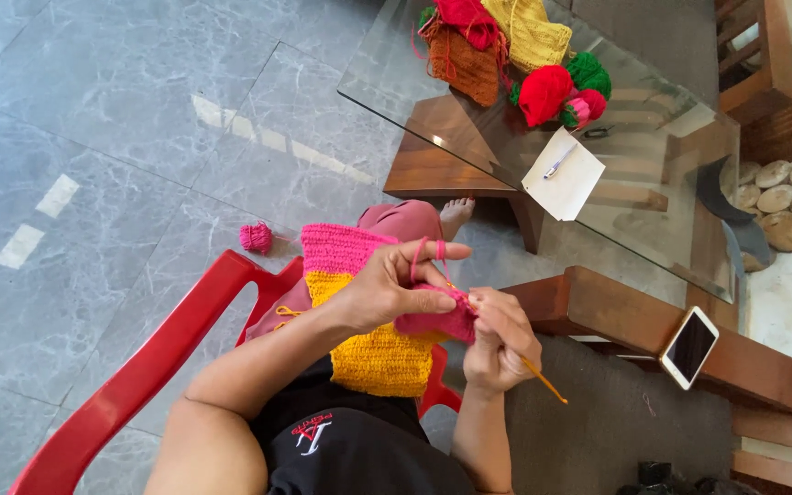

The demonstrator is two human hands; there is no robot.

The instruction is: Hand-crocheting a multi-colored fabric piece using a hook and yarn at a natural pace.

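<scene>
Crochet in lap | left hand (387, 289) pinches pink-and-yellow crochet piece (373, 344), pink yarn (417, 261) looped over raised finger | right hand (499, 341) pinches orange hook (543, 378) at piece's 3 o'clock edge | risk: slack yarn could slip, dropping a stitch | pink yarn ball (256, 237) on floor at 10 o'clock

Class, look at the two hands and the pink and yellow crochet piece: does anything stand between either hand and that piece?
Nothing visible does. The left hand already grips the crochet piece at its pink edge, yarn looped over a finger. The right hand touches the same edge, holding an orange crochet hook.
</scene>
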